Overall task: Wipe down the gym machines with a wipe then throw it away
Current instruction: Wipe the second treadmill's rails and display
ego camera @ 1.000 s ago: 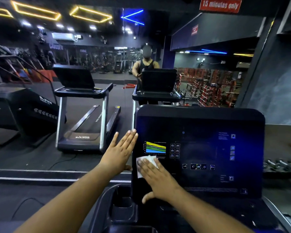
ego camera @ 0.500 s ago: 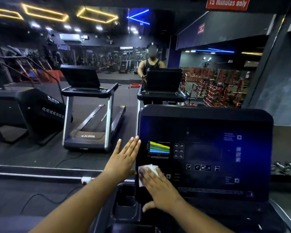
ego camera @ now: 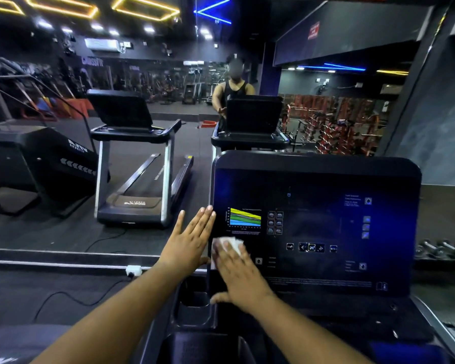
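At the far left stands a dark slanted machine (ego camera: 45, 164), and just right of it a treadmill (ego camera: 139, 179) with a tilted screen, both seen in the big wall mirror (ego camera: 168, 101). A white socket (ego camera: 133, 270) with a black cable sits on the floor ledge below. The left hand (ego camera: 188, 244) is released, fingers straight and together, pointing up, its fingertips beside the left edge of the console (ego camera: 313, 232); whether the palm touches that edge cannot be told. Right beside it, the right hand (ego camera: 238, 275) lies flat with spread fingers, pressing the white wipe (ego camera: 227, 245) against the lower left part of the console's dark screen, just below a small coloured chart (ego camera: 244, 218). The wipe shows only above the fingertips and at the left of the hand. Below the hands is a cup holder (ego camera: 195, 306) in the machine's tray. In the mirror above the console, a person in a dark vest stands behind another screen. At the far right, dumbbells (ego camera: 441, 248) lie in a row.
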The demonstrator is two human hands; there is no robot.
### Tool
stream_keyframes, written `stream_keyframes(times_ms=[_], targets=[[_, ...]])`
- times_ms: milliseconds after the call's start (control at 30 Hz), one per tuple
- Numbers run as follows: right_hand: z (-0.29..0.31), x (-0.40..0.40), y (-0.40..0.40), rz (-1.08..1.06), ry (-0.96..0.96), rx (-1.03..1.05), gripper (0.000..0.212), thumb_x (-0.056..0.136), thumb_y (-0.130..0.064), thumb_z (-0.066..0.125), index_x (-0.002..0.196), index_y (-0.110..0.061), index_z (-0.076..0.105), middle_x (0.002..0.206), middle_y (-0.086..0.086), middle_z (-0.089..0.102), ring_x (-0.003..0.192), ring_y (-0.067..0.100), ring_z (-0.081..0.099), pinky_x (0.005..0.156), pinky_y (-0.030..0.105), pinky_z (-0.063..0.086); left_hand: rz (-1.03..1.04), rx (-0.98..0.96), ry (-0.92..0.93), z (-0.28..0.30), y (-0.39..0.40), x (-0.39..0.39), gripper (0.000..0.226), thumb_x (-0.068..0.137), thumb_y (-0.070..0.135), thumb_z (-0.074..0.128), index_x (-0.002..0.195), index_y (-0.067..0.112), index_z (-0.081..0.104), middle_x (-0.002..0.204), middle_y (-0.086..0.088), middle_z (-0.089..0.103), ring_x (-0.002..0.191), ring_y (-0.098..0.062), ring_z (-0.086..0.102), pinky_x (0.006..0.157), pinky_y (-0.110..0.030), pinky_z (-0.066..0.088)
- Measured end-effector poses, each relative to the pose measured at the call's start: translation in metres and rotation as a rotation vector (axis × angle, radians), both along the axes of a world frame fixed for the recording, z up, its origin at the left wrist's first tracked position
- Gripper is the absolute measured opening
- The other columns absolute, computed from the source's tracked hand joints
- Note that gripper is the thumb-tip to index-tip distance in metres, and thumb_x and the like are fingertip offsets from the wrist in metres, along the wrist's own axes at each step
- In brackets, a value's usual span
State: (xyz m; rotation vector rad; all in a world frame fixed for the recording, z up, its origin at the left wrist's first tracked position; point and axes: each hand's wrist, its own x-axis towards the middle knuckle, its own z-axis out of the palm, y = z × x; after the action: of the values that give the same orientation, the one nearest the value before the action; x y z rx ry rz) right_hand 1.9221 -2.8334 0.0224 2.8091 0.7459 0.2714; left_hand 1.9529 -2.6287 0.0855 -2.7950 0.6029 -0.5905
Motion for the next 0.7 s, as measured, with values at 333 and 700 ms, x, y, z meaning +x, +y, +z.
stream_keyframes(times_ms=[333, 700], targets=[[-0.042, -0.041, -0.079, -0.19, 0.074, 0.064, 0.124, 0.071, -0.088, 0.051, 0.16, -0.009, 0.017, 0.17, 0.009, 0.009, 0.155, 0.026, 0.014, 0.121, 0.058, 0.014, 0.009, 0.04, 0.036, -0.027, -0.006, -0.019, 0.143, 0.071, 0.073, 0.073, 0.159, 0.007, -0.018, 0.168, -0.01, -0.024, 0.157, -0.023, -0.011, 0.124, -0.061, 0.002], [-0.072, -0.057, -0.026, -0.028, 0.082, -0.078, 0.123, 0.075, -0.093, 0.028, 0.161, -0.008, 0.002, 0.17, 0.009, -0.004, 0.157, 0.025, -0.005, 0.123, 0.053, 0.004, 0.002, 0.098, 0.063, -0.051, -0.017, -0.033, 0.138, 0.078, 0.07, 0.069, 0.157, 0.007, -0.025, 0.165, -0.01, -0.032, 0.155, -0.025, -0.023, 0.123, -0.062, -0.005]])
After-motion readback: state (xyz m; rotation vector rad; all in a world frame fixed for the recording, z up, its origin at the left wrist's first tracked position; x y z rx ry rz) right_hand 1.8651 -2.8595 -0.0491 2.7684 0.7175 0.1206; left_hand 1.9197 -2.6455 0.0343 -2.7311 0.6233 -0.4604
